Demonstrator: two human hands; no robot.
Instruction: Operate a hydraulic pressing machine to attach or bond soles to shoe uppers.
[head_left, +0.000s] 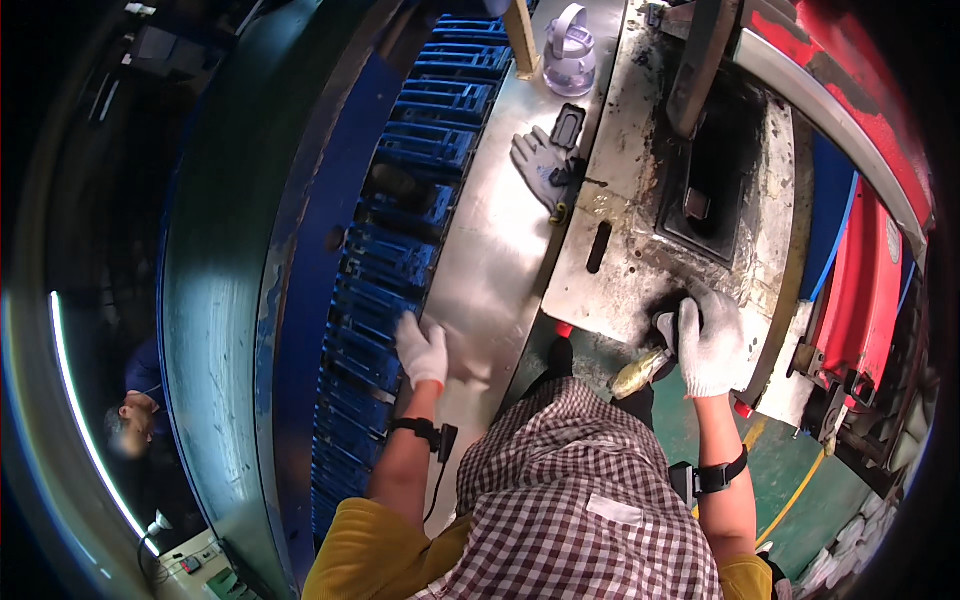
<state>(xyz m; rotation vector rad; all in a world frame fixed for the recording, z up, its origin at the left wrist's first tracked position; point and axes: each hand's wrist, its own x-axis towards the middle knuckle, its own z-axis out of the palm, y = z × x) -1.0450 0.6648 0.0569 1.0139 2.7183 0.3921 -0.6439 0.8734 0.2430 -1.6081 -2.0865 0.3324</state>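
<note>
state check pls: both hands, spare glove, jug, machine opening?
left hand: gloved, flat on the steel table, holding nothing
right hand: gloved, closed on a dark part at the machine plate's edge
spare glove: lying loose on the table, unworn
clear jug: upright, handle up
machine opening: uncovered, dark inside

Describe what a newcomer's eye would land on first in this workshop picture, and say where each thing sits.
First the right hand, in a white glove, pressing at the near edge of the blackened metal plate. Then the left hand, also gloved, lying flat on the shiny steel bench, where a spare grey glove lies farther back.
</note>
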